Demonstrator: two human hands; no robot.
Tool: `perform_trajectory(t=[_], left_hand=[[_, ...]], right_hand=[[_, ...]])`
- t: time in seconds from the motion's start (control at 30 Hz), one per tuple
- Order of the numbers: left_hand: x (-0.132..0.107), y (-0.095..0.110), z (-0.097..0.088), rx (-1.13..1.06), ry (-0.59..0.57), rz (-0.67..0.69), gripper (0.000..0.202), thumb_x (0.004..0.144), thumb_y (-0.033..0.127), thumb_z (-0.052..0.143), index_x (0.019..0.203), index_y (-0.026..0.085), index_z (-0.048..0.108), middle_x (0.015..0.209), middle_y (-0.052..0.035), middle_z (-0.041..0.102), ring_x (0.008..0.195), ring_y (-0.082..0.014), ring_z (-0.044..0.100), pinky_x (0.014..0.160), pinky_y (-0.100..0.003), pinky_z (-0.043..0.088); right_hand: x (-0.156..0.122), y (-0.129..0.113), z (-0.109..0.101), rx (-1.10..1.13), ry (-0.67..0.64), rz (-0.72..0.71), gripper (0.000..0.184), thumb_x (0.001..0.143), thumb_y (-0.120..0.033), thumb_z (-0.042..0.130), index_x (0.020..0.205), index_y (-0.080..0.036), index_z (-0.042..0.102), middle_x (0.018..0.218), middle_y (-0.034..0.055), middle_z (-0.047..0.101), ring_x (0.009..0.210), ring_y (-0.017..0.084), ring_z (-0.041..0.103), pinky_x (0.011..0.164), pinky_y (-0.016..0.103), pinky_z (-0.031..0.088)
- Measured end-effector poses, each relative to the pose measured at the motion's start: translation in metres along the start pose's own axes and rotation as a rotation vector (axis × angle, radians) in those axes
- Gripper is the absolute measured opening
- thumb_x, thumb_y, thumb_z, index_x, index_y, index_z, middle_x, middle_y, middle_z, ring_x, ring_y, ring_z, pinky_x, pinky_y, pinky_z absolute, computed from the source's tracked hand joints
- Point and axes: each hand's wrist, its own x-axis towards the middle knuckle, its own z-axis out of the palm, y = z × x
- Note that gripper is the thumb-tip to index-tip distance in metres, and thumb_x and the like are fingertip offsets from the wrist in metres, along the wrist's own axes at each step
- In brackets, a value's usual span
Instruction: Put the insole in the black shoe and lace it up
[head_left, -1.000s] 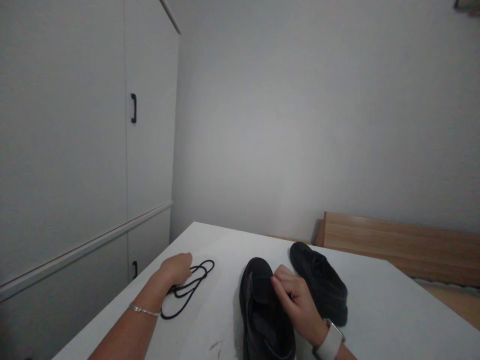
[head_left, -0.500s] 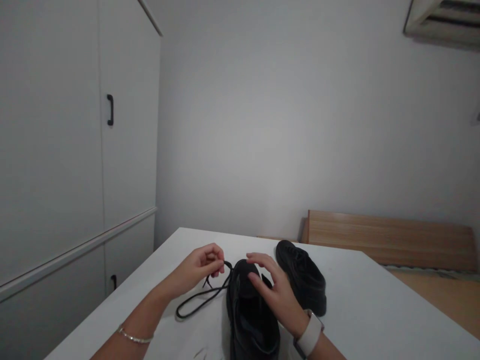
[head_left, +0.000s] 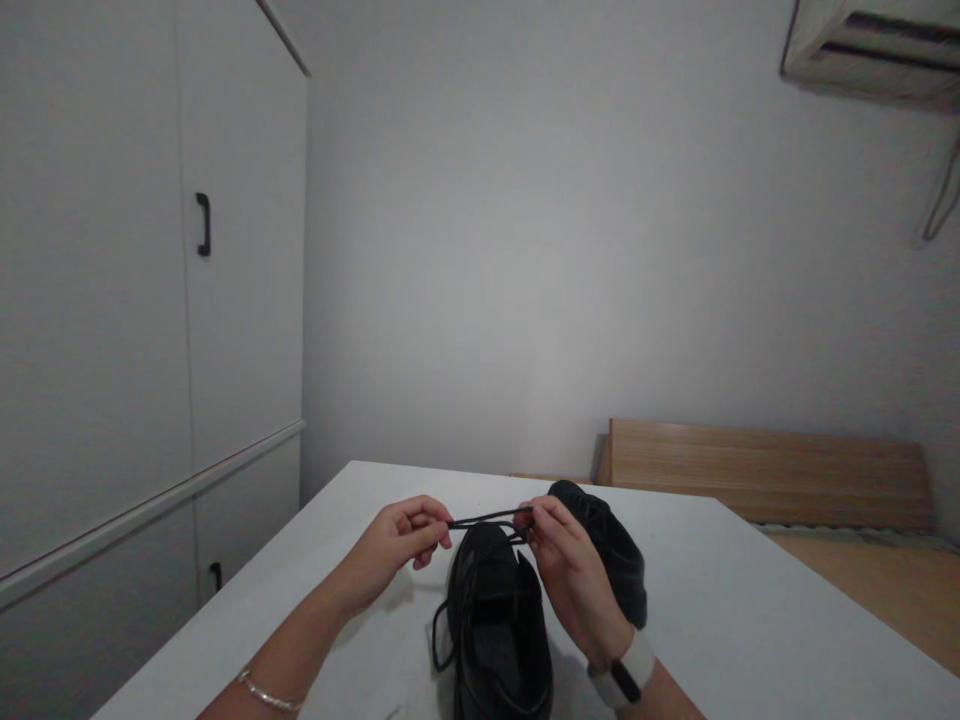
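Observation:
A black shoe (head_left: 501,640) stands on the white table in front of me, its opening facing my side. Above its toe, a black shoelace (head_left: 491,517) is stretched between my hands. My left hand (head_left: 409,540), on the left of the shoe, pinches one part of the lace. On the other side, my right hand (head_left: 559,545) pinches the lace with thumb and fingers. Another loop of lace hangs down the shoe's left side. Behind my right hand lies a second black shoe (head_left: 619,550), partly covered by it.
The white table (head_left: 750,620) spreads out on both sides. A white cabinet (head_left: 247,300) with dark handles is at the left. Beyond the table, a wooden headboard (head_left: 765,475) leans by the wall, and an air conditioner (head_left: 870,60) hangs at the upper right.
My right hand has gone from open over the shoe to closed on the lace, a little to the right. The lace loop on the table has been drawn in and is now taut between my hands.

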Motion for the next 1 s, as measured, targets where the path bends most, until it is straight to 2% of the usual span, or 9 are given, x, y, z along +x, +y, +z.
perform_trajectory(t=[0.17, 0.3, 0.43, 0.53, 0.63, 0.73, 0.8, 0.9, 1.0], left_hand=[[0.004, 0.003, -0.016, -0.388, 0.223, -0.001, 0.025, 0.072, 0.019, 0.081, 0.091, 0.009, 0.067, 0.070, -0.0050, 0.064, 0.053, -0.0075, 0.048, 0.047, -0.016, 0.038], [0.009, 0.012, -0.045, -0.770, 0.535, 0.071, 0.008, 0.084, 0.002, 0.061, 0.087, 0.007, 0.066, 0.068, -0.0033, 0.058, 0.050, -0.0063, 0.048, 0.040, -0.013, 0.039], [0.007, 0.014, -0.085, -0.907, 0.785, 0.163, 0.032, 0.097, 0.000, 0.035, 0.081, 0.011, 0.060, 0.065, 0.0002, 0.053, 0.046, -0.0022, 0.047, 0.042, -0.006, 0.043], [0.003, 0.008, -0.110, -0.949, 0.967, 0.193, 0.035, 0.097, -0.003, 0.032, 0.075, 0.013, 0.054, 0.063, 0.0021, 0.052, 0.045, -0.0018, 0.050, 0.044, -0.005, 0.046], [0.001, 0.001, -0.120, -0.944, 1.078, 0.203, 0.033, 0.094, -0.007, 0.035, 0.073, 0.013, 0.051, 0.063, 0.0028, 0.053, 0.047, -0.0024, 0.054, 0.047, -0.005, 0.051], [0.003, -0.001, -0.114, -0.900, 1.076, 0.202, 0.032, 0.089, -0.010, 0.035, 0.076, 0.012, 0.055, 0.068, -0.0004, 0.058, 0.055, -0.0047, 0.060, 0.054, -0.008, 0.057], [0.006, 0.001, -0.103, -0.848, 1.024, 0.203, 0.033, 0.084, -0.013, 0.035, 0.080, 0.010, 0.059, 0.075, -0.0048, 0.063, 0.065, -0.0077, 0.066, 0.062, -0.012, 0.060], [0.011, 0.003, -0.083, -0.726, 0.919, 0.221, 0.035, 0.077, -0.014, 0.040, 0.087, 0.007, 0.065, 0.089, -0.0104, 0.068, 0.082, -0.0119, 0.069, 0.074, -0.016, 0.060], [0.014, 0.002, -0.062, -0.558, 0.808, 0.218, 0.025, 0.076, -0.007, 0.055, 0.089, 0.007, 0.070, 0.092, -0.0118, 0.070, 0.086, -0.0154, 0.068, 0.076, -0.019, 0.058]], right_hand=[[0.020, -0.024, -0.030, 0.317, 0.203, -0.010, 0.020, 0.080, -0.025, 0.068, 0.069, -0.020, 0.052, 0.066, -0.0043, 0.046, 0.059, 0.011, 0.051, 0.062, 0.027, 0.053], [0.031, -0.057, -0.080, 0.336, 0.335, -0.089, 0.015, 0.081, -0.008, 0.057, 0.074, -0.019, 0.049, 0.066, -0.0068, 0.040, 0.046, 0.005, 0.038, 0.042, 0.015, 0.040], [0.031, -0.085, -0.133, 0.304, 0.533, -0.175, 0.021, 0.082, -0.003, 0.051, 0.072, -0.020, 0.045, 0.059, -0.0089, 0.035, 0.039, 0.004, 0.030, 0.035, 0.013, 0.032], [0.027, -0.096, -0.164, 0.270, 0.664, -0.224, 0.028, 0.086, -0.007, 0.050, 0.065, -0.020, 0.037, 0.055, -0.0096, 0.031, 0.036, 0.004, 0.025, 0.032, 0.013, 0.027], [0.025, -0.095, -0.181, 0.237, 0.755, -0.244, 0.032, 0.090, -0.009, 0.043, 0.062, -0.021, 0.034, 0.052, -0.0104, 0.026, 0.033, 0.004, 0.019, 0.029, 0.014, 0.020], [0.029, -0.081, -0.176, 0.199, 0.783, -0.244, 0.033, 0.093, -0.010, 0.035, 0.062, -0.020, 0.041, 0.050, -0.0103, 0.026, 0.032, 0.005, 0.017, 0.028, 0.014, 0.015], [0.034, -0.069, -0.160, 0.162, 0.736, -0.233, 0.028, 0.093, -0.014, 0.040, 0.068, -0.019, 0.051, 0.053, -0.0095, 0.033, 0.033, 0.004, 0.019, 0.029, 0.014, 0.017], [0.039, -0.051, -0.123, 0.085, 0.567, -0.199, 0.013, 0.085, -0.026, 0.060, 0.077, -0.015, 0.063, 0.061, -0.0069, 0.043, 0.041, 0.002, 0.029, 0.034, 0.013, 0.025], [0.034, -0.034, -0.085, -0.017, 0.372, -0.123, 0.025, 0.074, -0.036, 0.076, 0.084, -0.013, 0.069, 0.065, -0.0046, 0.049, 0.047, 0.004, 0.035, 0.038, 0.015, 0.029]])
